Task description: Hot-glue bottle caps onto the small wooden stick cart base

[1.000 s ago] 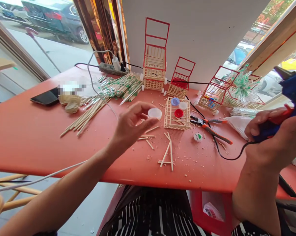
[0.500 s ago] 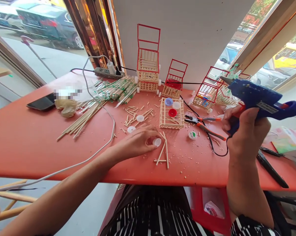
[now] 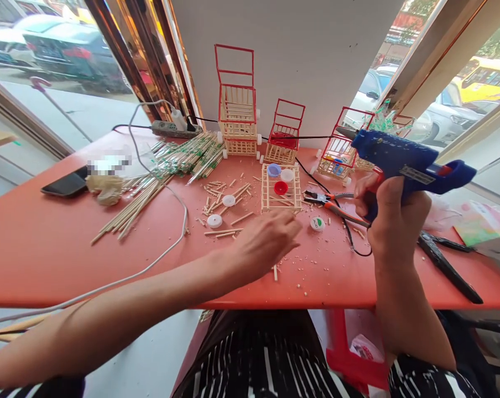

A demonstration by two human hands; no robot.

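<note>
The fingers of the left hand [image 3: 266, 243] are curled downward and drawn together over the near middle of the table; as only the back of the hand is shown, whether anything is held between the fingertips cannot be told. Beneath it, a thin stick [image 3: 275, 272] is mostly covered, one end being left visible on the near side. The fingers of the right hand [image 3: 395, 215] are wrapped around the handle of a blue glue gun [image 3: 401, 157], which is held raised at the right with its nozzle turned left; part of the handle is hidden by the grip. Just beyond the left hand, the near edge of a stick crate [image 3: 264, 190] is partly covered; a blue cup [image 3: 274, 170], a white cup [image 3: 287, 175] and a red cup [image 3: 280, 188] are seen at it. To its left, white caps [image 3: 214, 221] are scattered among cut sticks; to its right, pliers [image 3: 335, 209] are laid, one handle cut off from view by the right hand. The red table [image 3: 46, 265] is strewn with wood crumbs. Farther left, long sticks [image 3: 128, 210] are heaped near a black phone [image 3: 67, 185], beside a pixelated patch. On the far side, red-handled carts [image 3: 238, 118] are stood before a pale wall [image 3: 300, 44], the right ones partly blocked by the glue gun. Through the right-hand glass, a yellow bus [image 3: 488, 80] is seen.
</note>
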